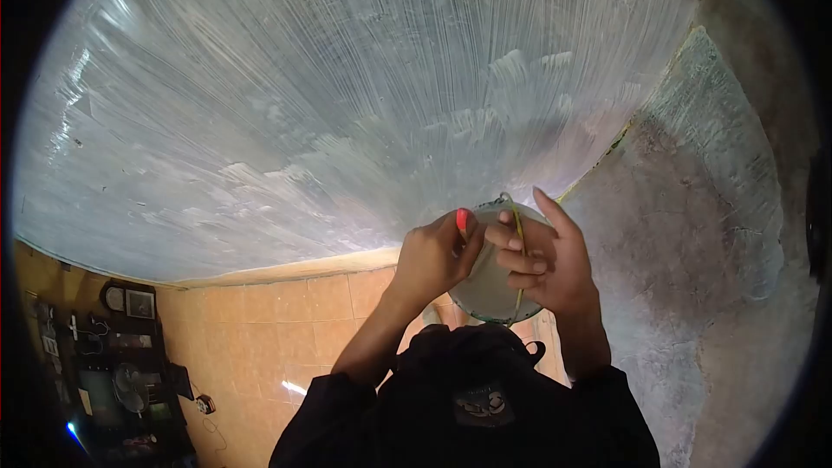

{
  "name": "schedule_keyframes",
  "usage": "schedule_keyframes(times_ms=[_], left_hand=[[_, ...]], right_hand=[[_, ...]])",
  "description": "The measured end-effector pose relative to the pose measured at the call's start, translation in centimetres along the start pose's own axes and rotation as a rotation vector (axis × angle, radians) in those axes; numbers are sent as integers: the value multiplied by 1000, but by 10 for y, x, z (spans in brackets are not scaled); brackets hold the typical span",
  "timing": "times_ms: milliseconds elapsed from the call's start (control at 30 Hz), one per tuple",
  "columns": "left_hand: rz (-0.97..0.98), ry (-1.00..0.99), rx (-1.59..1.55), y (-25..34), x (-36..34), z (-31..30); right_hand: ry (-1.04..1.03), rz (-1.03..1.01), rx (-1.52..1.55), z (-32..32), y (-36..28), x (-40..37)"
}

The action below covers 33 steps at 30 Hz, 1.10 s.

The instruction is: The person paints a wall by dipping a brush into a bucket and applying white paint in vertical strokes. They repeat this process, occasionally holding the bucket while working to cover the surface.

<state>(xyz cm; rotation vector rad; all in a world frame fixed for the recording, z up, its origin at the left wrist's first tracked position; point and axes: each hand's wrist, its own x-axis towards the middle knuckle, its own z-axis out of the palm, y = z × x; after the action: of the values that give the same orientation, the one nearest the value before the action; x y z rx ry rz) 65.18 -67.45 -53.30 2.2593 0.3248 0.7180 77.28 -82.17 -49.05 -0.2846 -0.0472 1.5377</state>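
Observation:
A round bucket (487,290) with pale contents is below and between my hands, in front of my dark shirt. My left hand (433,260) is closed around a red-tipped handle (462,219); the rest of that tool is hidden. On the other side, my right hand (550,260) has its fingers curled round the bucket's thin yellowish wire handle (519,230), with the thumb raised and apart. The handle runs across the bucket's opening.
A wall (347,121) with streaky whitish brush marks rises ahead. To the right is a rough grey wall (659,208). Orange floor tiles (260,329) lie below. At the far left are dark shelves with a fan (130,387) and other objects.

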Motion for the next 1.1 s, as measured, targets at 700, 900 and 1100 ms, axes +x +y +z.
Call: schedule_keyframes(times_ms=[700, 900, 1100], left_hand=[[205, 60, 78, -7, 34, -22], [186, 120, 29, 0, 39, -42], [337, 122, 156, -5, 41, -47]], right_hand=[[-141, 33, 43, 43, -16, 31], [-99, 15, 40, 43, -16, 38], [-64, -27, 52, 45, -18, 44]])
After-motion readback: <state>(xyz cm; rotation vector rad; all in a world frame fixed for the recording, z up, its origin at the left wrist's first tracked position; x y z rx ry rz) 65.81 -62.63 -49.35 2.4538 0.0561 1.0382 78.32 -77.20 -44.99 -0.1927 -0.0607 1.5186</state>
